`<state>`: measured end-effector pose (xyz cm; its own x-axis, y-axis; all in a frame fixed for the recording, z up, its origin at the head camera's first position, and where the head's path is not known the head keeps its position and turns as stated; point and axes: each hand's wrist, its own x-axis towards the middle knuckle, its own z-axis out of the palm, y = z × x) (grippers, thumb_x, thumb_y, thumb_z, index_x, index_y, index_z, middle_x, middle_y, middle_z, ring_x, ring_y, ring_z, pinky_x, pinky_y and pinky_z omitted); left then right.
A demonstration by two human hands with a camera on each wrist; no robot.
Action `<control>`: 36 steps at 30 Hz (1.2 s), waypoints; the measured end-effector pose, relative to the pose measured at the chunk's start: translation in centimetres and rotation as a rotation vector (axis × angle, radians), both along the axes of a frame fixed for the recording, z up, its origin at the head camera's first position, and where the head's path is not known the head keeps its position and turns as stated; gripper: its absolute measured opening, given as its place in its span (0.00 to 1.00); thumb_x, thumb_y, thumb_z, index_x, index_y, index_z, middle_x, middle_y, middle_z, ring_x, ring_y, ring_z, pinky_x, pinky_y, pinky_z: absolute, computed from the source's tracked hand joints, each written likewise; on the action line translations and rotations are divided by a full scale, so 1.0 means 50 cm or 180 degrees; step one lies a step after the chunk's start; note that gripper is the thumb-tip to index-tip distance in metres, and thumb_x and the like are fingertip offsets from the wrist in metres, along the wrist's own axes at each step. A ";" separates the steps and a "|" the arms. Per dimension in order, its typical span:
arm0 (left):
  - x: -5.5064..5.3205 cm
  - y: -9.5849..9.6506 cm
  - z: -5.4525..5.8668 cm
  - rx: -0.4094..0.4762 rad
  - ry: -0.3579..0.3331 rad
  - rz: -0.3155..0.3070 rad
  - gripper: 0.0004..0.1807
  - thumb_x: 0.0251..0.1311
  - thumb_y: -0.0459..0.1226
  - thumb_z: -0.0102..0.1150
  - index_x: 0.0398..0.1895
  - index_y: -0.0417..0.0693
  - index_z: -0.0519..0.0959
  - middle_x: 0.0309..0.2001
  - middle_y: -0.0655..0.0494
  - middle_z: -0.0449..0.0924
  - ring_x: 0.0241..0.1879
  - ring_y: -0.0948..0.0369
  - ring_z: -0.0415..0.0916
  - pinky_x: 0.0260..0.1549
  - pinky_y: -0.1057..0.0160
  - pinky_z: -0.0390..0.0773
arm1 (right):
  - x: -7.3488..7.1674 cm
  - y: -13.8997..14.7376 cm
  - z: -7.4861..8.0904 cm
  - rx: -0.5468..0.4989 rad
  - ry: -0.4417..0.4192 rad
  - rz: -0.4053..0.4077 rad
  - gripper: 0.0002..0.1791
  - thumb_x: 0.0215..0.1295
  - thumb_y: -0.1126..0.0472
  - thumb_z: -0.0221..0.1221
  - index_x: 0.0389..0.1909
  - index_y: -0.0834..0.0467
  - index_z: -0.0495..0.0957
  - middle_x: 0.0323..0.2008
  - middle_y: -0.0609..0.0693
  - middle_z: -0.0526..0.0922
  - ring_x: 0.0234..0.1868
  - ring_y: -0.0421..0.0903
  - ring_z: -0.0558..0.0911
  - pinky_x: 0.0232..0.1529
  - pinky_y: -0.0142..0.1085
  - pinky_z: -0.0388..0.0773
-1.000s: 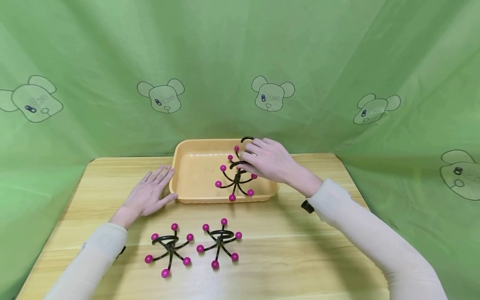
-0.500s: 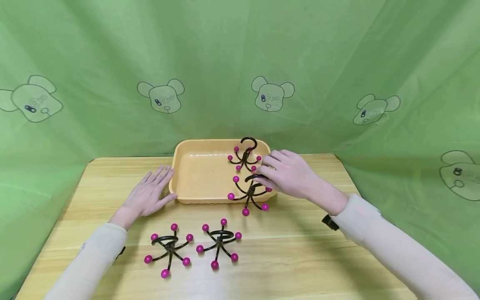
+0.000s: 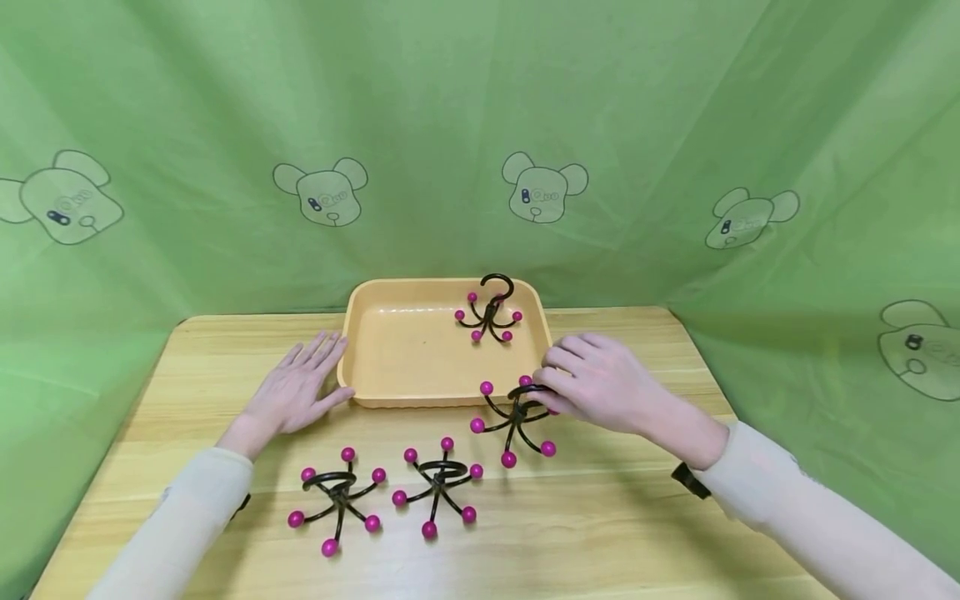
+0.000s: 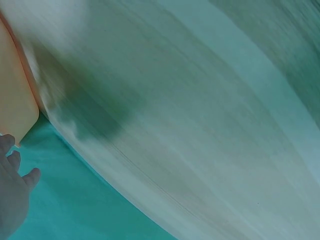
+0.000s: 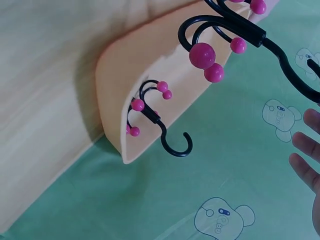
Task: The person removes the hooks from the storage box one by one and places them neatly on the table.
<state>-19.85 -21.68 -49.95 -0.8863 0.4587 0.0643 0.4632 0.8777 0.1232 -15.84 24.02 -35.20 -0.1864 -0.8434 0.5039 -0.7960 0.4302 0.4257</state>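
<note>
The person in front of me has the right hand out at about four o'clock from the middle of a shallow, pale-orange, rectangular, plastic-looking tray, taking twelve as the far side. That hand's thumb and fingers pinch the curved top of a black six-armed rack tipped with glossy pink balls, which sits at about five o'clock, just by the tray's near corner. Whether its balls touch the tabletop I can't tell. The left hand lies between eight and nine o'clock, fingers straight and a little spread, thumb stretched out, up against the tray's side.

A matching black rack with pink balls stands inside the tray at two o'clock, its hook pointing upward. Two more of the kind stand on the pale wood-grain tabletop on the near side, hooks up, beside each other: the six o'clock rack and the seven o'clock rack. Both arms wear pale sleeves. Green cloth printed with round-eared animal heads hangs behind the table.
</note>
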 end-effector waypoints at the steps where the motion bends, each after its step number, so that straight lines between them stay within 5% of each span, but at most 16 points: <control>1: 0.000 0.000 0.000 0.0002 0.0001 -0.0002 0.49 0.75 0.64 0.47 0.86 0.43 0.49 0.86 0.41 0.49 0.86 0.42 0.47 0.83 0.36 0.54 | 0.004 0.003 -0.002 0.0010 -0.0002 -0.0003 0.24 0.83 0.43 0.49 0.32 0.51 0.85 0.30 0.44 0.87 0.33 0.45 0.85 0.35 0.37 0.86; 9: 0.000 0.000 0.000 0.0008 -0.0047 0.0016 0.49 0.76 0.64 0.47 0.86 0.44 0.47 0.86 0.41 0.49 0.86 0.43 0.45 0.84 0.36 0.53 | 0.032 0.028 -0.032 0.0002 -0.0131 -0.0079 0.28 0.85 0.41 0.44 0.33 0.52 0.84 0.31 0.46 0.88 0.34 0.45 0.85 0.34 0.37 0.86; 36: -0.001 0.002 -0.002 0.0025 -0.0069 0.0029 0.49 0.76 0.63 0.46 0.86 0.44 0.46 0.86 0.40 0.48 0.86 0.43 0.44 0.84 0.36 0.53 | 0.084 0.062 -0.156 -0.0171 -0.0532 -0.0088 0.23 0.82 0.42 0.50 0.31 0.51 0.81 0.32 0.44 0.85 0.34 0.42 0.83 0.36 0.35 0.87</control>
<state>-19.89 -21.59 -50.07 -0.8917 0.4500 0.0486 0.4522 0.8809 0.1400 -11.64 27.14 -43.02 -0.2940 -0.8095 0.5082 -0.8414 0.4715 0.2642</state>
